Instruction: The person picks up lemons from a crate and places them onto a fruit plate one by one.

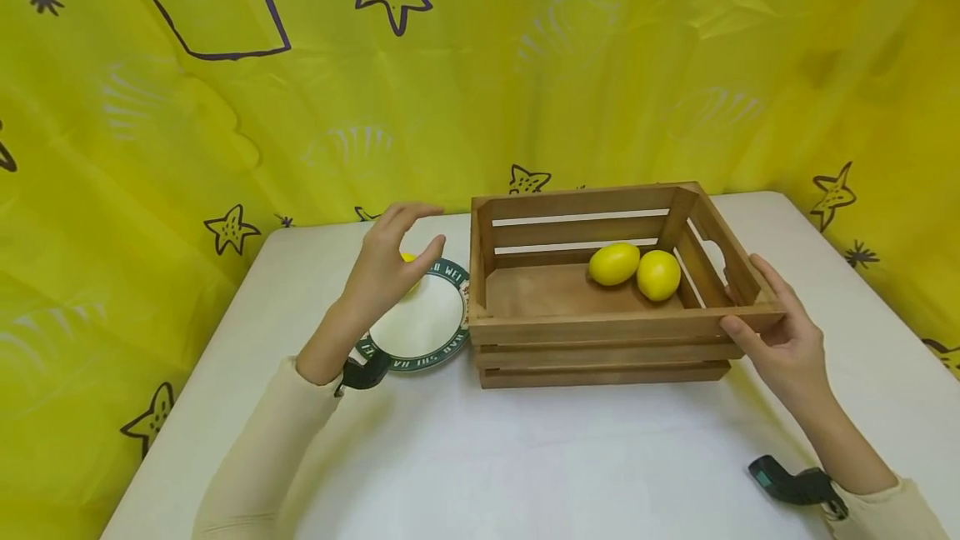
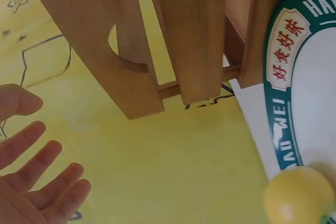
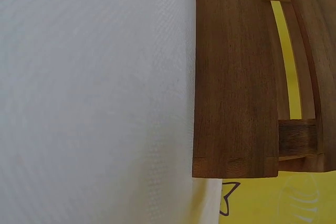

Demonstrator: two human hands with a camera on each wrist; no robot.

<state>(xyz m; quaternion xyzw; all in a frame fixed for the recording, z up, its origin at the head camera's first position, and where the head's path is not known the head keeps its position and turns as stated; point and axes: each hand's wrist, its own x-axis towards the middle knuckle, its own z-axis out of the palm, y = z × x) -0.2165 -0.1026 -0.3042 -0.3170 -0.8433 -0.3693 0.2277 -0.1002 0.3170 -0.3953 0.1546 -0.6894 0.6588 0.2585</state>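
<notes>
Presently, the item nearest the left hand (image 1: 386,261) is a lemon (image 2: 299,195), lying on the far edge of a plate (image 1: 420,332) w/ a green lettered rim, left of centre on the worktop (image 1: 525,457). In the head view the lemon is mostly hidden behind the hand; the left wrist view shows it whole, touching the plate rim.

Handling, as judged: small, rounded, firm; light enough for one hand. Peel looks smooth and slightly waxy, so it may roll or slip if pinched at the tips only. Not fragile, though hard squeezing would bruise it. Best hold: fingers and thumb wrapped round the widest part, from above.

Left hand: hovers just above the lemon, fingers (image 2: 31,182) spread and relaxed, grasping nothing; no contact seen.

Right hand (image 1: 780,340): at the near right corner of a wooden crate (image 1: 600,332), thumb along the front top slat, fingers up the outside of the right end. It touches and steadies the crate; fingers fairly straight, not wrapped round it.

Crate: slatted, stiff, cut-out handle in each end; stands just right of the plate, about touching it. Two more lemons (image 1: 636,269) lie inside, far right, side by side and touching.

Surroundings: white worktop; yellow cloth w/ star print (image 1: 225,65) behind and on both sides. Dark wrist-worn device on each arm.
</notes>
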